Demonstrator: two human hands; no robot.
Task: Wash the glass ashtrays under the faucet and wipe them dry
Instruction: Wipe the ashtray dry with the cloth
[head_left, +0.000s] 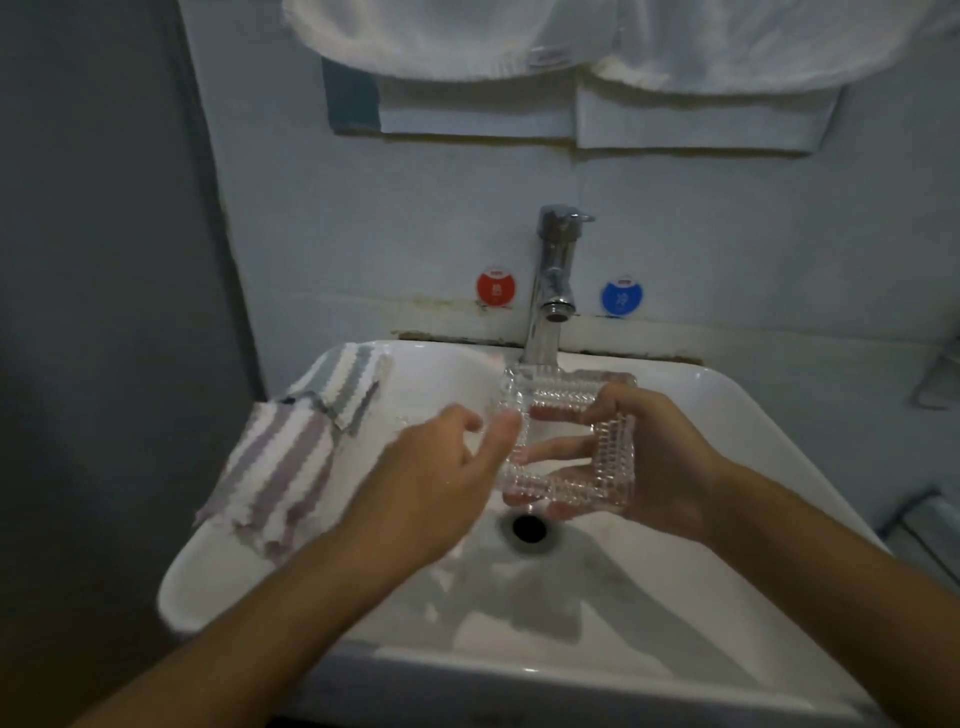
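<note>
Head view, looking down (close), sink (727, 395)

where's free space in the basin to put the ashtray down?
Bare basin floor near the front rim of the sink, below the drain. Crowded: striped cloths on the left rim; both hands and ashtray under the faucet.

Dim, bluish light; my arms throw soft shadows into the sink (727, 415), and the frame edges bend and blur.
</note>
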